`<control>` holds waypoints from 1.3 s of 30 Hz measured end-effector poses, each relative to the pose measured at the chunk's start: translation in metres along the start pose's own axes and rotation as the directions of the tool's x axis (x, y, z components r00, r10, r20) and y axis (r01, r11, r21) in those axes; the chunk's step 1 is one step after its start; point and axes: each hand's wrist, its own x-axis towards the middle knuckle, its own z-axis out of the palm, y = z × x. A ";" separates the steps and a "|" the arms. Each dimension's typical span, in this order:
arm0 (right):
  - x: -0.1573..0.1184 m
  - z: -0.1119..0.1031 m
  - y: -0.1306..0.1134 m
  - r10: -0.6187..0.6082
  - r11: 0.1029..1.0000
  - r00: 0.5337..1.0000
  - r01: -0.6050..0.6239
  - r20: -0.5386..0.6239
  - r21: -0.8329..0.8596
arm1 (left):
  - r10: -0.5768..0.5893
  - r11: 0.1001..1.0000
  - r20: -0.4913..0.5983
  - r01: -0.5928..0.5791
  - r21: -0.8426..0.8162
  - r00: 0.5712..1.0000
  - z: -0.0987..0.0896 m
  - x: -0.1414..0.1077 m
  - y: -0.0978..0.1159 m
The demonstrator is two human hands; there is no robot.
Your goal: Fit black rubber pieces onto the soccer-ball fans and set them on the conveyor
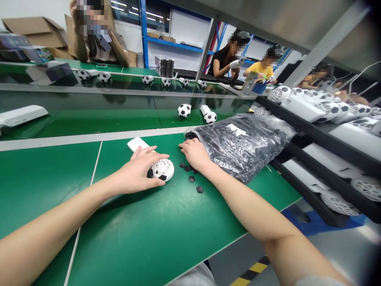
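My left hand (138,171) is wrapped round a white handheld fan (166,171) with a soccer-ball patterned head. Its thumb and fingers grip the two sides of the head, and the fan's white handle (137,145) sticks out behind the fingers. The head shows a latticed grille, with a black patch on its near side. My right hand (195,155) reaches to the mouth of a clear plastic bag (238,143) full of black parts, fingers extended. Below that hand, several small black pentagon pieces (192,179) lie loose on the green table (143,230); some are partly hidden by it.
At right, black racks (315,159) hold several white fans (324,109). A conveyor belt (125,109) beyond the table carries soccer-ball fans (184,110) and a white handle-shaped part (24,115). Co-workers (229,59) sit at the far side, near cardboard boxes (34,29).
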 end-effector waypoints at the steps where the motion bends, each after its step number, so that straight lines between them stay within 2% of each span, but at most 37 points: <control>1: -0.001 -0.001 -0.001 -0.015 1.000 1.000 0.016 0.021 -0.023 | -0.039 0.999 -0.001 0.039 -0.012 0.999 0.002 -0.001 0.004; 5: -0.005 -0.006 -0.004 -0.031 0.998 0.999 0.033 0.037 -0.054 | -0.126 0.988 -0.075 0.119 -0.097 0.989 0.011 -0.003 0.017; 9: -0.005 -0.008 -0.004 -0.020 0.998 1.000 0.020 0.005 -0.060 | -0.038 0.990 -0.010 0.036 -0.139 0.999 0.008 -0.001 0.010; 10: -0.006 -0.009 -0.005 -0.017 1.000 1.000 0.017 -0.012 -0.016 | -0.019 0.988 0.013 0.021 -0.151 1.000 0.005 0.000 0.006; 12: -0.011 -0.012 -0.007 -0.007 0.978 0.999 0.014 -0.036 0.208 | -0.011 0.985 0.036 0.017 -0.170 0.999 -0.001 0.001 0.000; 14: -0.018 -0.019 -0.012 -0.027 0.858 0.999 0.040 -0.034 0.513 | -0.019 0.982 0.031 0.025 -0.185 0.999 -0.003 0.001 -0.003; 16: -0.025 -0.026 -0.021 -0.134 0.703 0.990 0.122 -0.038 0.700 | -0.011 0.980 0.020 0.014 -0.197 1.000 -0.002 0.002 -0.003; 19: -0.032 -0.031 -0.034 -0.325 0.580 0.940 0.283 -0.102 0.764 | 0.005 0.979 0.001 -0.005 -0.206 1.000 0.001 0.002 -0.001; 21: -0.033 -0.030 -0.040 -0.353 0.557 0.924 0.332 -0.146 0.761 | 0.000 0.978 -0.016 -0.004 -0.209 1.000 0.003 0.003 0.000; 24: -0.031 -0.025 -0.044 -0.310 0.554 0.929 0.349 -0.202 0.756 | -0.018 0.978 -0.059 0.006 -0.210 0.998 0.005 0.003 0.002; 27: -0.029 -0.022 -0.044 -0.289 0.555 0.936 0.335 -0.201 0.761 | -0.023 0.977 -0.099 0.001 -0.213 0.995 0.008 0.004 0.003; 31: -0.027 -0.019 -0.045 -0.224 0.599 0.963 0.260 -0.153 0.757 | -0.014 0.974 -0.147 -0.020 -0.227 0.989 0.011 0.006 0.003; 35: -0.021 -0.019 -0.036 -0.111 0.634 0.993 0.099 -0.037 0.767 | 0.007 0.974 -0.140 -0.038 -0.223 0.990 0.009 0.006 0.002; 37: -0.018 -0.022 -0.023 -0.022 0.692 0.999 0.033 -0.025 0.721 | 0.045 0.977 -0.078 -0.060 -0.203 0.996 0.005 0.007 -0.003; 39: -0.017 -0.026 -0.006 0.094 0.806 0.992 -0.028 -0.080 0.592 | 0.013 0.986 -0.049 -0.021 -0.163 0.999 0.001 0.009 -0.012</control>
